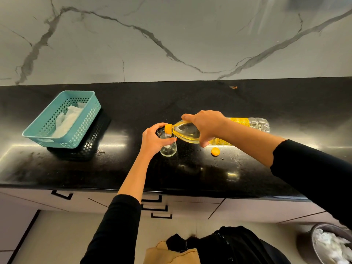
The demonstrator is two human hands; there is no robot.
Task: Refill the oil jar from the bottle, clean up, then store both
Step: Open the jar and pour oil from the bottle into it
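Note:
A clear glass jar (169,148) stands on the black counter (190,172), and my left hand (153,141) is wrapped around its upper part. My right hand (206,126) grips a clear plastic oil bottle (187,132) with a yellow label, tipped nearly flat with its orange neck (168,128) over the jar's mouth. Yellow oil fills the bottle's lower side near the neck. The bottle's orange cap (215,151) lies loose on the counter just right of the jar. Whether oil is flowing I cannot tell.
A teal perforated basket (86,119) with white paper towels (65,121) stands at the counter's left. A marble wall rises behind. Drawers with black handles (154,204) sit below the counter edge. A bin with crumpled white paper (331,244) is on the floor at lower right.

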